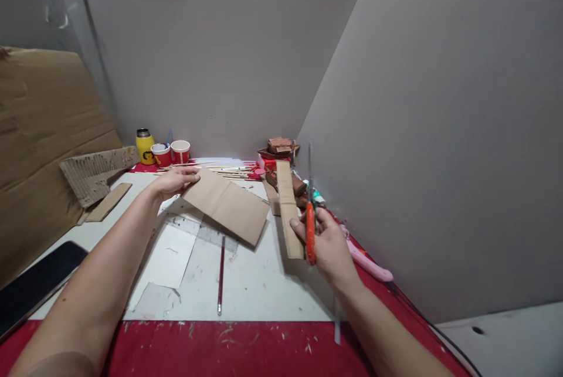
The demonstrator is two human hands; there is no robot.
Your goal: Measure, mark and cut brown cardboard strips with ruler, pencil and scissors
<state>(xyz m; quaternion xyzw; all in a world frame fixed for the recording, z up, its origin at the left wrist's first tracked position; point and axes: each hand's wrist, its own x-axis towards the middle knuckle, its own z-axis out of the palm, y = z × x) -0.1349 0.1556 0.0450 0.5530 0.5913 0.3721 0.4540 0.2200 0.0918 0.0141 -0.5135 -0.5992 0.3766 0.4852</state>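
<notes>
At the far left of the frame a large cardboard sheet (39, 148) is leaned upright, with a torn corrugated piece (94, 172) and a small cardboard strip (108, 201) lying before it; a dark tablet (35, 280) is seen at the lower left edge. Behind, a yellow bottle (144, 146) and two red cups (171, 153) are lined up near the wall.

The left hand (175, 181) is laid flat, fingers spread, on the far corner of a folded cardboard panel (229, 204) near mid-frame, which is pressed down over a clear ruler (200, 229) and white paper (169, 257) on the tabletop (259, 289). A pencil (220, 274) is left just below the panel.

Right of centre, a long cardboard strip (288, 207) is gripped at its near end by the right hand (328, 245), together with an orange-handled knife (310, 218) whose blade is pointed up. A pink tool (367, 262) is lying just beyond that hand.

The step in hand is judged to be cutting: a strip appears freshly separated from the panel. For a further cut, the strip would have to be set aside, the ruler realigned and the blade brought down carefully.
</notes>
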